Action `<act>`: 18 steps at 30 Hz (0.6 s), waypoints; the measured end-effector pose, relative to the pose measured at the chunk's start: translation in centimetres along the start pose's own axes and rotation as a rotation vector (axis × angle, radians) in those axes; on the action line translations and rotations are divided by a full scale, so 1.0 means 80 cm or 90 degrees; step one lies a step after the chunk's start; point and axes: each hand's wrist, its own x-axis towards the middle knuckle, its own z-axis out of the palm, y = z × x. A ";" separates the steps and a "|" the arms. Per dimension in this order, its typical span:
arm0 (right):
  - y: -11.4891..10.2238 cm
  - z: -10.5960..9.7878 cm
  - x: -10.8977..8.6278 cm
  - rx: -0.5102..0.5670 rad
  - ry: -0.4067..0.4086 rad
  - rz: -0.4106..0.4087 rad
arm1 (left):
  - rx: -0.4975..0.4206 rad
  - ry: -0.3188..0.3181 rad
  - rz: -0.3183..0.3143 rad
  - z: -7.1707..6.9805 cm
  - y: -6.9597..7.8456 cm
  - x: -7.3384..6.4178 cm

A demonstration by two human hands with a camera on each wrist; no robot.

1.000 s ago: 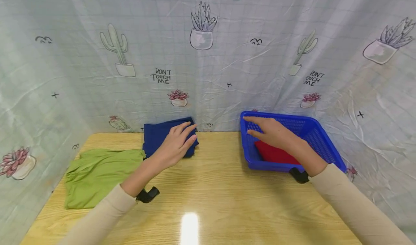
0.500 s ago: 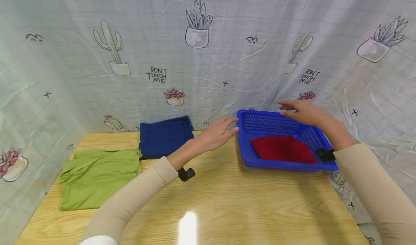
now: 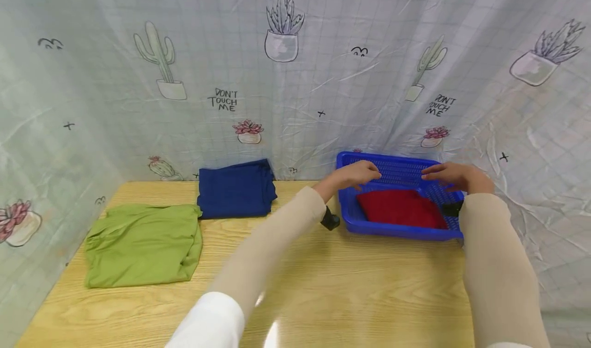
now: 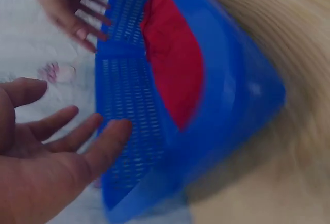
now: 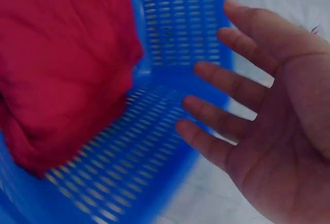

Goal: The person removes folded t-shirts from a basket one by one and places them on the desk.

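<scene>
A folded red cloth (image 3: pixel 401 208) lies inside the blue plastic basket (image 3: pixel 392 230) at the right of the table. My left hand (image 3: pixel 354 175) hovers over the basket's left part, holding nothing, its fingers spread in the left wrist view. Over the basket's right side is my right hand (image 3: pixel 454 176), likewise holding nothing. In the right wrist view the right hand's fingers (image 5: pixel 227 84) are parted and nearly straight beside the perforated wall. Both palms face inward, with the red cloth lower down between them.
A folded navy cloth (image 3: pixel 235 191) lies at the back of the wooden table (image 3: pixel 323 286). Left of it and nearer is a folded green cloth (image 3: pixel 145 245). A printed curtain (image 3: pixel 295 91) hangs close behind the basket and along both sides.
My left hand has moved right from above the navy cloth to the basket. My right hand swung out to the right, then came back lower over the basket's right side.
</scene>
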 end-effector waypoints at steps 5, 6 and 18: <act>0.020 0.012 0.010 0.051 -0.042 0.027 | -0.058 0.047 -0.180 0.022 -0.032 0.082; 0.020 0.015 0.011 0.051 -0.045 0.028 | -0.066 0.055 -0.226 0.027 -0.049 0.111; 0.038 0.044 0.056 -0.037 -0.090 0.049 | -0.387 0.091 -0.365 0.053 -0.043 0.087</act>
